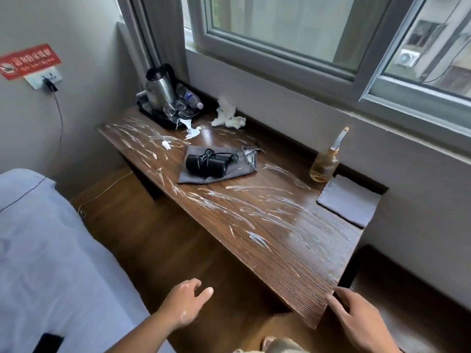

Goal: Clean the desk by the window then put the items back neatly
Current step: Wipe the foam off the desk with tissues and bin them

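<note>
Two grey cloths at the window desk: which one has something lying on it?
The grey cloth mid-desk, rumpled, with the black hair dryer lying on it. The folded grey cloth at the right end, beside the glass bottle, bears nothing.

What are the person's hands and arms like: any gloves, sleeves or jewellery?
Both are bare. The left hand and right hand wear no gloves, and no rings, watch or bracelet show. The forearms carry no sleeves as far as the frame reaches. The only marking is a white smear by the left wrist, like the white streaks on the desk.
</note>
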`<action>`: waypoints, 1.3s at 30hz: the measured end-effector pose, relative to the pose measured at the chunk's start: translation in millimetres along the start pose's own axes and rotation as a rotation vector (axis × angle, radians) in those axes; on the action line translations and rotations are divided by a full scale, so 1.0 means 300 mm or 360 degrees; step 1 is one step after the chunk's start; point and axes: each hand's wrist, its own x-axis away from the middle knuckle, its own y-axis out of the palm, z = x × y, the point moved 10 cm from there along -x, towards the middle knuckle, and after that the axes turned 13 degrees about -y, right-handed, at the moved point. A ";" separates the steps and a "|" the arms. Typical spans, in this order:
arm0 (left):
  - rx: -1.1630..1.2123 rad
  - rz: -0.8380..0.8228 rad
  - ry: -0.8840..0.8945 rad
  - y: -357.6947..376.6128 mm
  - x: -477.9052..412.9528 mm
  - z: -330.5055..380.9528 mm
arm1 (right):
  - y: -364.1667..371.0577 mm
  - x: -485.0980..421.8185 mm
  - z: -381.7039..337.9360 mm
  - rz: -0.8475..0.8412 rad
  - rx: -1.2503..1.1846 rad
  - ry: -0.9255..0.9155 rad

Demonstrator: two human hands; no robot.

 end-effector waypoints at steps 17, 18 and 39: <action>-0.0043 0.0144 -0.0232 -0.558 -0.356 -0.101 | 0.151 -0.596 -0.547 -0.0254 0.0044 -0.0321; -0.0062 0.0150 -0.0226 -0.595 -0.379 -0.088 | 0.154 -0.627 -0.571 -0.0260 0.0042 -0.0320; -0.0294 0.0086 0.0276 -1.302 -0.999 0.317 | 0.238 -0.996 -0.990 0.0063 -0.0170 -0.0011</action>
